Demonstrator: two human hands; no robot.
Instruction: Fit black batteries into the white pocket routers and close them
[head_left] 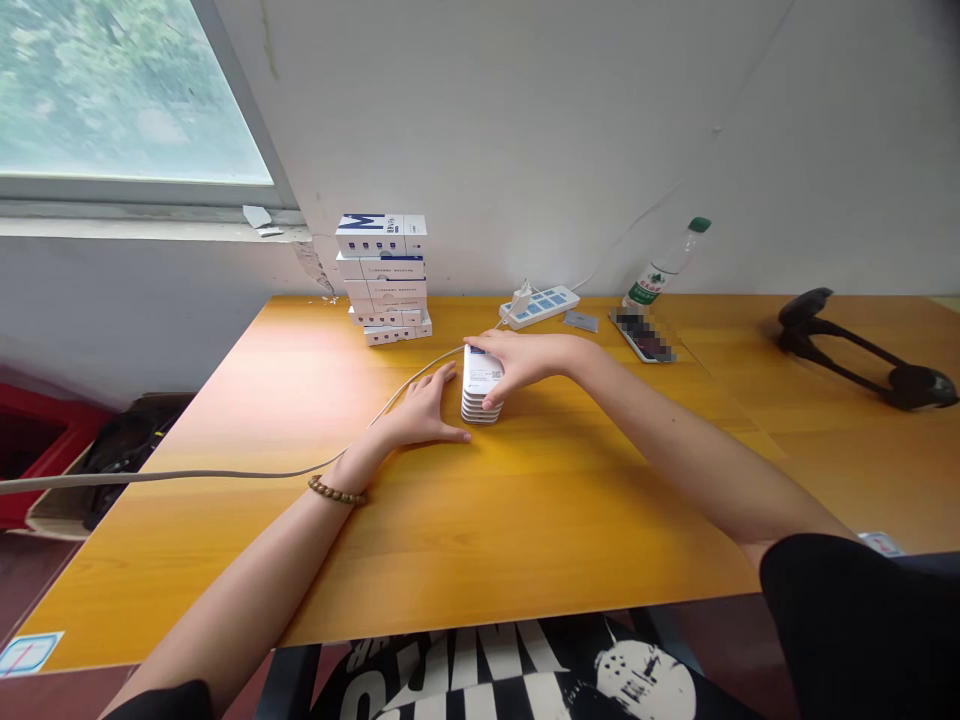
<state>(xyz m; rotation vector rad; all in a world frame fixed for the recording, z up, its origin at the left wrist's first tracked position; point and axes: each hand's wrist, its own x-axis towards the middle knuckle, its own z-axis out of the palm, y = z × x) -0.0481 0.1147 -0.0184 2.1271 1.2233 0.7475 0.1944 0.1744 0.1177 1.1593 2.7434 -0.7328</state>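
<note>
Our right hand (519, 368) grips a stack of flat white boxes (480, 385) on the wooden table (525, 530), while our left hand (422, 412), wearing a bead bracelet (337, 490), rests just beside it

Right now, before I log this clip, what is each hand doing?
Left hand: open, resting beside the stack of white boxes.
Right hand: closed, holding the stack of white boxes.

Office-type workroom: wooden desk (570, 540) with power strip (540, 307), phone (642, 335), water bottle (664, 262), stacked boxes (382, 265); plastered wall (525, 130), window (120, 90).
</note>
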